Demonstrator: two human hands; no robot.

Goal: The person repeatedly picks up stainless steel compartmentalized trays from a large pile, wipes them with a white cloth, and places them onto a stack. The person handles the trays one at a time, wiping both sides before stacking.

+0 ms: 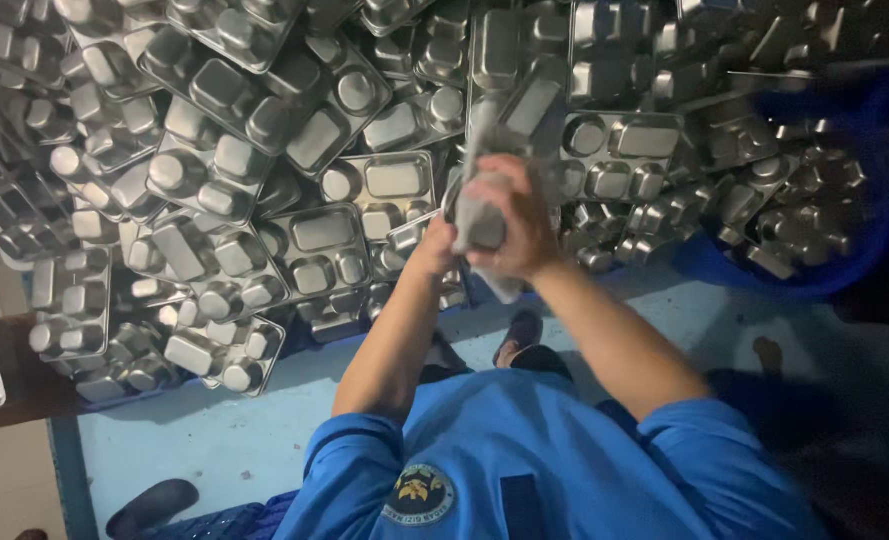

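I hold a steel compartment tray (517, 112) upright and blurred in front of me, above a big heap of like trays (264, 200). My right hand (520, 228) grips its lower edge, with a grey cloth (478, 220) bunched against the tray. My left hand (432, 252) sits just left of it, pressed to the tray's bottom and the cloth; its fingers are partly hidden. Both of my arms come out of blue short sleeves.
Steel trays lie piled all over the upper half of the view. A blue tub (734, 272) full of trays stands at the right. The floor (214, 420) is light blue. My sandalled foot (518, 330) shows below the hands; a dark shoe (150, 506) is at lower left.
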